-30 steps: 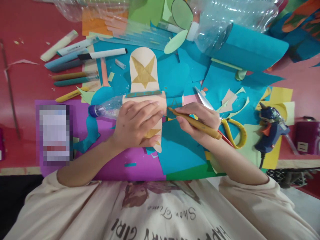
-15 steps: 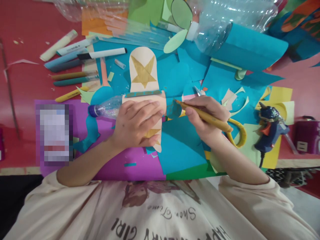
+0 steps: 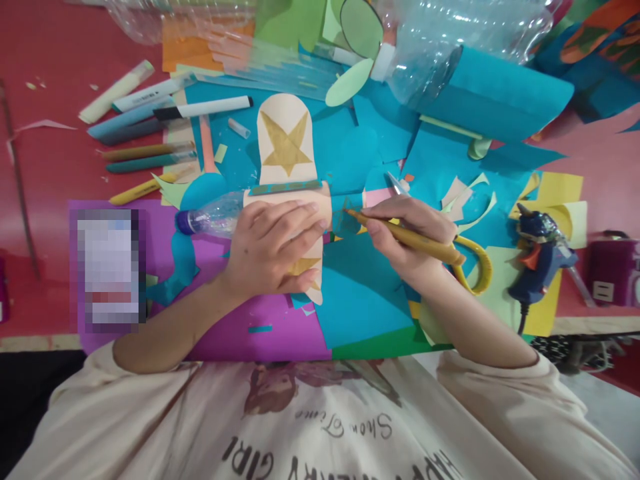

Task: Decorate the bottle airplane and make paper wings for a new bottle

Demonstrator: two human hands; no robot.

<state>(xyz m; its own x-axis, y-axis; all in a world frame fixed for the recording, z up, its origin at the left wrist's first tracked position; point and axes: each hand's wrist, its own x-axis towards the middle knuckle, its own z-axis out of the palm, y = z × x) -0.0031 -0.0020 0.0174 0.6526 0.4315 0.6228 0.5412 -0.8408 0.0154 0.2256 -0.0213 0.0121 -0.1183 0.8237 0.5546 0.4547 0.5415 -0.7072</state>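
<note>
A clear plastic bottle [image 3: 216,215] with a blue cap lies on its side, its middle wrapped in cream paper and its right end in blue paper [image 3: 344,225]. My left hand [image 3: 275,247] is laid over the wrapped middle, fingers together, gripping it against the table. From the bottle's far side sticks out a rounded cream paper wing [image 3: 286,141] with a gold star; a second starred piece [image 3: 313,272] is partly hidden beneath my hand. Pinched in my right hand [image 3: 417,230] is a mustard-yellow marker [image 3: 425,248], its tip at the blue paper, where some scribbled marks show.
Several markers [image 3: 140,153] lie at the left above a blurred phone-like object [image 3: 110,267]. Yellow-handled scissors [image 3: 483,267] rest by my right wrist, and a blue glue gun [image 3: 537,257] is farther right. Large clear bottles [image 3: 470,30] and a blue paper-covered tube [image 3: 510,93] stand behind.
The marker's tip has shifted slightly left and toward me over the blue paper, my right hand moving with it. My left hand and the bottle stay in place.
</note>
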